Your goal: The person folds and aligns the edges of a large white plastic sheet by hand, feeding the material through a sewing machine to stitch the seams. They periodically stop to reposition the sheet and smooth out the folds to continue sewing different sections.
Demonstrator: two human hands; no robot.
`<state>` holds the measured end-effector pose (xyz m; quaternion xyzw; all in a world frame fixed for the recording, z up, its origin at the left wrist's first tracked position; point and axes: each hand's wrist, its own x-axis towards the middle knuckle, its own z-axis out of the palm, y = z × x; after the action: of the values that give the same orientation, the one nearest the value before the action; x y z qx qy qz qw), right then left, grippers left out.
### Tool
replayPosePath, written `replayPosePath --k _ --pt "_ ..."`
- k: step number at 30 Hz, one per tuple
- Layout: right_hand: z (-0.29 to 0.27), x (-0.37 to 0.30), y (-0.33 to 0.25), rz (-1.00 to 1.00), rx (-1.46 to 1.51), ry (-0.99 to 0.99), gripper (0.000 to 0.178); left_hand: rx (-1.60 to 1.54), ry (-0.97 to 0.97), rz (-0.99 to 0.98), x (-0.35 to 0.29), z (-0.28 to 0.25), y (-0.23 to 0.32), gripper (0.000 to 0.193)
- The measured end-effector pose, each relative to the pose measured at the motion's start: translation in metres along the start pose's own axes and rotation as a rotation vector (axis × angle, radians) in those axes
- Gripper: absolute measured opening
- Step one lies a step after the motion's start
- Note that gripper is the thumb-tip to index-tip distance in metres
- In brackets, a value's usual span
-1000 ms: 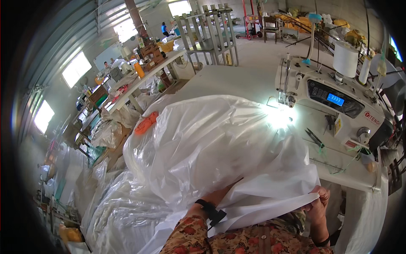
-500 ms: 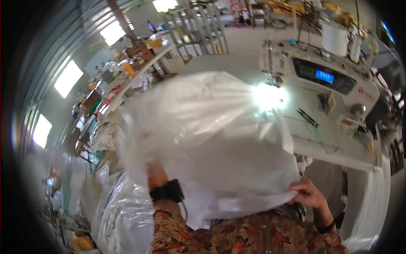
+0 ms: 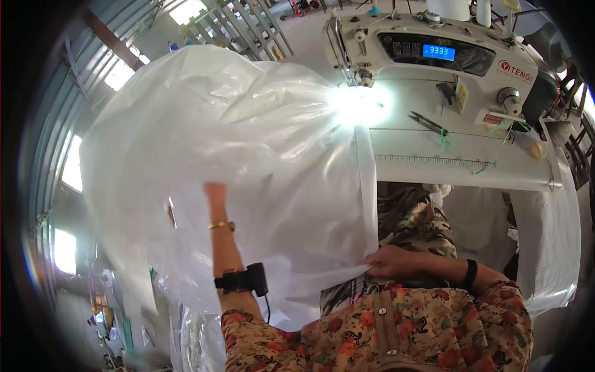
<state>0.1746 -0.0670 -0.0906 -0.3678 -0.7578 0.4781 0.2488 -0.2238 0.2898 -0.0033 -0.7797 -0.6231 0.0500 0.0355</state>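
Note:
A large translucent white plastic sheet (image 3: 297, 204) runs from under the sewing machine's needle area toward me and billows out on the left. Its folds gather at the lit needle area of the white sewing machine (image 3: 365, 46). My right hand (image 3: 393, 263) pinches the sheet's near corner, close to my body. My left hand (image 3: 215, 191) reaches forward into the sheet; the plastic covers its fingers, and only the wrist area shows plainly.
Small black snips (image 3: 427, 123) with green thread lie on the machine table (image 3: 409, 173), behind a printed ruler scale. White thread cones (image 3: 449, 8) stand behind the machine. More clear plastic (image 3: 551, 248) hangs at the right table end, and a metal rack (image 3: 238, 31) stands farther back.
The view has shifted, bringing the machine higher and leftward in the picture. The sheet has spread and billowed up to the left with my left arm extended. My right hand keeps its grip.

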Motion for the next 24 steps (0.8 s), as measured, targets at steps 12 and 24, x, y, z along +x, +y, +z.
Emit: replayPosePath --k 12,24 --pt "-0.036 -0.071 -0.007 0.372 -0.357 0.025 0.032 -0.764 0.719 0.362 0.011 0.129 -0.006 0.047" --pt "-0.141 0.101 -0.075 0.257 0.889 0.625 0.048 -1.638 0.297 0.463 -0.207 -0.039 0.186 0.077"
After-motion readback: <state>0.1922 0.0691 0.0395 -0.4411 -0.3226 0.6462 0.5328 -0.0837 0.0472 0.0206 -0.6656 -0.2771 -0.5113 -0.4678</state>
